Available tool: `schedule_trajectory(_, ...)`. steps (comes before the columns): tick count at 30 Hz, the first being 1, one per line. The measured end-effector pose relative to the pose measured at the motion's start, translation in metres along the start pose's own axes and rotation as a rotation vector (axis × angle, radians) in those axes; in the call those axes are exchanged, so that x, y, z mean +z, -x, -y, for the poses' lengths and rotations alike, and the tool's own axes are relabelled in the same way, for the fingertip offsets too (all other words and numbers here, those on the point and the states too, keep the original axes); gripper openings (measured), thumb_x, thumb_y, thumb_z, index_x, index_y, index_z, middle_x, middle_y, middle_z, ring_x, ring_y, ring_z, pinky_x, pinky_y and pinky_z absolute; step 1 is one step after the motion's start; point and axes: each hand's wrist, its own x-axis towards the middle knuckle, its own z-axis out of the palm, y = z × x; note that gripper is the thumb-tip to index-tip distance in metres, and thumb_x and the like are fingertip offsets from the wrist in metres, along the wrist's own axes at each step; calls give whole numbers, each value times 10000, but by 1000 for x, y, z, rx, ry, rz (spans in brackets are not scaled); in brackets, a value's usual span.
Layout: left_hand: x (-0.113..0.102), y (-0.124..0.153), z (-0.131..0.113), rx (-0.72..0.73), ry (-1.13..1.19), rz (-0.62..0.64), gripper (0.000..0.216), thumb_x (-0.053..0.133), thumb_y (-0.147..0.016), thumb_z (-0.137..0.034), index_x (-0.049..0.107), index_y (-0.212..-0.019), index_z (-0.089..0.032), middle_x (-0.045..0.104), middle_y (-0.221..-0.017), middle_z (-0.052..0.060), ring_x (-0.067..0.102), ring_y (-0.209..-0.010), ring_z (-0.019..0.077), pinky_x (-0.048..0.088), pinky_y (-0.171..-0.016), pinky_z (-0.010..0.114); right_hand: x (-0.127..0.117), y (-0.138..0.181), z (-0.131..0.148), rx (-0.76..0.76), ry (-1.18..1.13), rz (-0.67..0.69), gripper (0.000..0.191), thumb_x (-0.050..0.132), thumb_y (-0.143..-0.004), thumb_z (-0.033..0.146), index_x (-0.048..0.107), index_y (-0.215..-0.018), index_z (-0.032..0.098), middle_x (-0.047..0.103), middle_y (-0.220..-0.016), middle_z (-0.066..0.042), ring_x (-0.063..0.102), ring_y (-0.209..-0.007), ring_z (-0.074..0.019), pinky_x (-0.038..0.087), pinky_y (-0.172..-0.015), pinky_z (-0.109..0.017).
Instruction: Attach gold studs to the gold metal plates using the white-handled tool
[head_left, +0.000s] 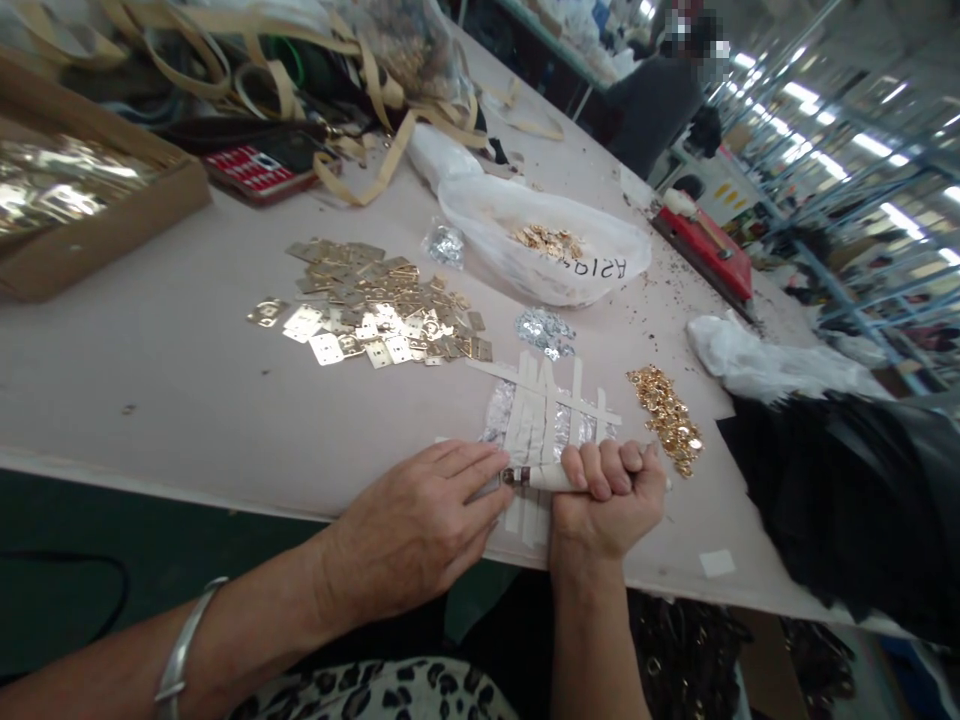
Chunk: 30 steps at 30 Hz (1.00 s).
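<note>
My right hand [609,495] is wrapped round the white, tape-wrapped handle [551,478] of a tool. The tool lies nearly level, and its dark metal end [511,477] points left. My left hand [431,515] lies flat with outstretched fingers, its fingertips beside that end. A greyish flat piece [487,488] shows in part between these fingers; its kind is hidden. Beneath both hands is a clear plastic-covered pad [495,412] crossed with strips of pale tape [544,400]. Beyond it lie gold-coloured metal plates [397,310] and small silver pieces [544,330].
Small gold fittings [666,415] are heaped right of the pad. A white plastic bag [555,240] holds more gold pieces. A cardboard box [112,235] stands left, black material [847,490] lies right, and a red object [709,255] sits farther back. A person [652,105] is in the background.
</note>
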Motion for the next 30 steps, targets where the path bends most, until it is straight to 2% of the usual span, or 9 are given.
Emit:
schedule_trajectory(5, 1, 0, 1, 4, 24, -23, 235, 529, -947, -190, 686, -1121, -164, 687, -1275, 119, 607, -1230, 253, 502, -1073, 418, 10, -1, 2, -8, 28, 75, 378, 519, -922, 308, 345, -596, 226, 116, -479, 131, 46, -367, -61, 242, -337, -164)
schedule_trajectory(9, 1, -2, 2, 8, 47, -19, 222, 533, -942, -194, 689, -1092, -149, 696, -1237, 125, 609, -1214, 255, 496, -1092, 409, 22, 10, 2, -19, 104, 298, 364, 462, -964, 280, 413, -608, 223, 176, -461, 122, 132, -340, -58, 253, -356, -190)
schedule_trajectory(15, -2, -1, 2, 13, 123, -54, 268, 491, -963, -208, 635, -1163, -104, 665, -1251, 162, 589, -1229, 259, 497, -1099, 426, 28, 35, -7, -208, 580, 634, 287, 656, -885, 302, 540, -633, 229, 465, -536, 53, 442, -469, -109, 404, -473, -281)
schedule_trajectory(17, -3, 1, 2, 13, 135, -75, 228, 505, -953, -187, 643, -1115, -107, 666, -1215, 159, 594, -1207, 256, 490, -1105, 422, 32, 32, -3, -211, 585, 643, 319, 638, -896, 311, 513, -614, 231, 453, -521, 56, 431, -451, -106, 396, -452, -276)
schedule_trajectory(21, -3, 6, 1, 15, 99, -145, 118, 552, -921, -134, 635, -838, -137, 674, -1010, 124, 627, -1042, 242, 519, -1036, 420, 50, 22, 24, -168, 311, 529, 380, 527, -939, 236, 401, -581, 224, 266, -450, 108, 250, -351, -63, 287, -376, -221)
schedule_trajectory(24, -3, 7, 0, 23, 96, -182, 145, 553, -911, -122, 610, -778, -142, 648, -885, 97, 613, -921, 231, 554, -911, 404, 57, 25, 31, -274, 261, 494, 356, 546, -926, 259, 435, -590, 218, 304, -451, 103, 271, -354, -64, 333, -413, -244)
schedule_trajectory(26, -3, 6, -1, 16, 92, -197, 166, 535, -911, -119, 602, -763, -146, 629, -840, 89, 590, -858, 222, 557, -840, 391, 55, 29, 20, -311, 283, 482, 382, 599, -907, 265, 416, -574, 221, 320, -456, 102, 261, -356, -58, 283, -387, -222)
schedule_trajectory(28, -4, 5, 0, 8, 90, -192, 175, 519, -910, -113, 596, -758, -152, 614, -817, 82, 570, -819, 214, 551, -791, 373, 47, 29, 7, -167, 382, 495, 404, 611, -914, 290, 399, -575, 229, 338, -461, 96, 303, -369, -70, 277, -385, -225)
schedule_trajectory(30, -4, 5, 0, -4, 87, -175, 164, 520, -904, -107, 591, -764, -157, 607, -819, 77, 565, -818, 212, 541, -777, 361, 37, 24, 4, -98, 466, 501, 429, 593, -934, 331, 384, -572, 231, 347, -457, 95, 307, -374, -73, 277, -391, -224)
